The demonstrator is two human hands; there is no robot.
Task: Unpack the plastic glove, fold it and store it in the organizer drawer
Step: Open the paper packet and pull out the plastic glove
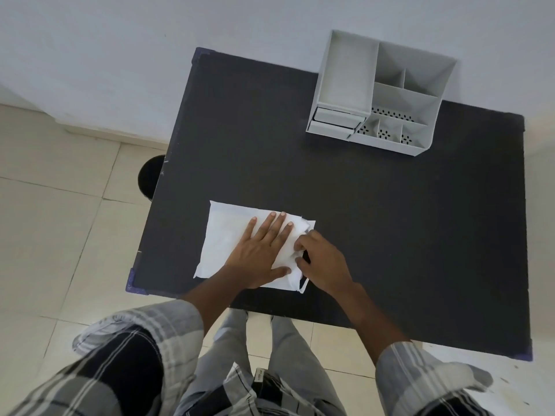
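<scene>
A white, translucent plastic glove [223, 235] lies flat on the black table [390, 235], near its front left corner. My left hand [261, 250] rests palm-down on the glove with fingers spread, pressing it flat. My right hand [321, 259] is at the glove's right edge, its fingertips pinching a bunched fold of the plastic. The grey organizer [381, 94] stands at the table's far right, against the wall. Its small drawer [335, 123] at the lower left front sticks out slightly.
The organizer has several open compartments, some with perforated floors. A dark round object [150, 178] sits on the tiled floor beside the table's left edge. A white wall runs behind the table.
</scene>
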